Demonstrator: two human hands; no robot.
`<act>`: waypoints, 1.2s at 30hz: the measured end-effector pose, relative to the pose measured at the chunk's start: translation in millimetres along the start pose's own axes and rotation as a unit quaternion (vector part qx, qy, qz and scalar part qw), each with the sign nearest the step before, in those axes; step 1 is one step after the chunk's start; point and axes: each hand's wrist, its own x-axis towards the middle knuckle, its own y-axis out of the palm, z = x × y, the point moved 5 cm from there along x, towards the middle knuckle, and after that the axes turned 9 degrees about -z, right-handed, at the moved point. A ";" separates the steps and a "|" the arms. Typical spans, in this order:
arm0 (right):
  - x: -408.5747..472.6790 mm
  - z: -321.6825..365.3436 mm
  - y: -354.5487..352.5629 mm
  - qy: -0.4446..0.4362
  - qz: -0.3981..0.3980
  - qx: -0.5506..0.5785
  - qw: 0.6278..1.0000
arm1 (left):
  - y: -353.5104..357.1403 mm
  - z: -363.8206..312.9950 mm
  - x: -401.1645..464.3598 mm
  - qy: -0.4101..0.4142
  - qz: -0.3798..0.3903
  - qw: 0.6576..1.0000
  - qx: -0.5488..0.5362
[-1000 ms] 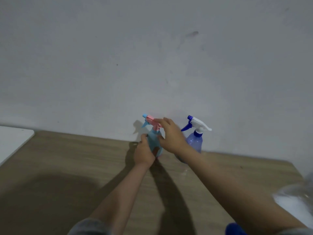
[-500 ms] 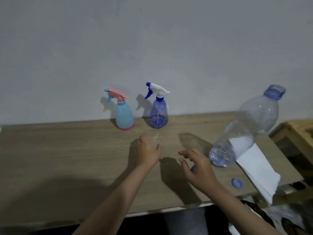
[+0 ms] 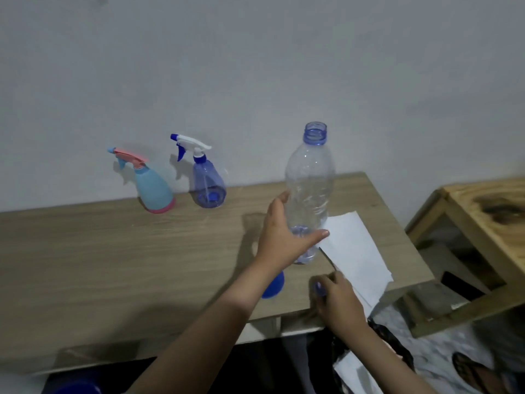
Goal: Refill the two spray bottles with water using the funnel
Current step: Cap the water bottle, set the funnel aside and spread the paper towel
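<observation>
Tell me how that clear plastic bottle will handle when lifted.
The clear bottle looks almost empty, so probably light. Its thin, crinkled walls may dent under the left hand. Tall, narrow and uncapped, it likely tips easily.

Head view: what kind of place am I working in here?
Probably a plain room at home, not a kitchen or lab: a wood-look table against a bare painted wall, and a rough wooden stand beside it.
</observation>
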 end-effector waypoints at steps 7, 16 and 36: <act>27.5 5.4 -73.1 0.009 -0.104 0.281 0.954 | 22.7 10.7 3.3 -0.014 -0.118 0.992 -0.032; 98.3 102.2 -234.0 -0.121 -0.260 0.601 0.746 | 28.1 14.4 0.9 -0.022 -0.134 0.988 -0.073; 152.8 138.0 -194.3 -0.150 -0.145 0.594 0.777 | 27.6 13.5 3.5 -0.028 -0.124 0.990 -0.063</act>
